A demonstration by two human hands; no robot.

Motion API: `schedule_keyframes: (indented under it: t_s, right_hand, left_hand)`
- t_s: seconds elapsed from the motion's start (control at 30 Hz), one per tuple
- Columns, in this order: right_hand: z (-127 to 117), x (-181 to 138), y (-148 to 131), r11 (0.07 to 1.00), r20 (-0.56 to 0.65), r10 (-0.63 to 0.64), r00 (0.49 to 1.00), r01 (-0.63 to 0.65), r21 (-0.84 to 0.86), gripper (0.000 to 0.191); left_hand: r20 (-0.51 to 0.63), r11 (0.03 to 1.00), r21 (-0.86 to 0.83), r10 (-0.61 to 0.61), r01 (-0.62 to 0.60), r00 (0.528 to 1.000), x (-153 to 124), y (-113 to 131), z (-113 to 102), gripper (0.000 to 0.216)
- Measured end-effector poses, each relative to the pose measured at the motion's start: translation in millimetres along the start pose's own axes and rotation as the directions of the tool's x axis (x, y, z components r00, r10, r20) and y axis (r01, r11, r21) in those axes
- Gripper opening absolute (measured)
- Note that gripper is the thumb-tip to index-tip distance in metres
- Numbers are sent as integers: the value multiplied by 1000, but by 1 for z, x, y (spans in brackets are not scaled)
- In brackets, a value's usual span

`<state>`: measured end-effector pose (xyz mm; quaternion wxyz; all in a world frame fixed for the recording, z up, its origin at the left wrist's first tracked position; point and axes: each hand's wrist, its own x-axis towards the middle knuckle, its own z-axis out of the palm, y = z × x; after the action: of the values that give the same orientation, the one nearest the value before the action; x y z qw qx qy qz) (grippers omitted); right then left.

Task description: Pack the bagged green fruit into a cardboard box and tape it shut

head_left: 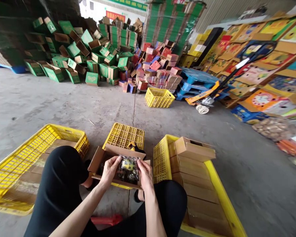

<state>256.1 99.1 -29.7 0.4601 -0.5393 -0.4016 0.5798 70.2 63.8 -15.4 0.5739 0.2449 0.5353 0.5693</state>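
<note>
The plastic bag was pinched by its side edges – left hand and right hand nearly closed – above the box, toward its right edge; probably light, limp, slippery, best gripped there.

Light: moderate, diffuse; washed-out white at the opening, top left of centre; upper-left stacks sunk in gloom. Shadows: soft, faint, on the floor. Glare: small glints on the packet; pale sheen inside the left crate. Blur: smearing on the boxes at right. Distortion: wide-angle; left crate and right crate stretched towards the corners. Sharpness: fair at centre
</note>
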Motion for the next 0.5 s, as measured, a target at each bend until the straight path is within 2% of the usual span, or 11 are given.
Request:
schedule_keyframes:
  t_s: [0.23,0.5]
  right_hand:
    - [-1,0,-1,999,-61,-3,998,6,36,50]
    - [-2,-2,-7,992,-69,-97,993,90,-94,49]
  left_hand:
    - [42,999,-38,-25,27,999,-3,-3,-5,57]
    - [-91,995,38,91,-88,992,-4,1,-2,57]
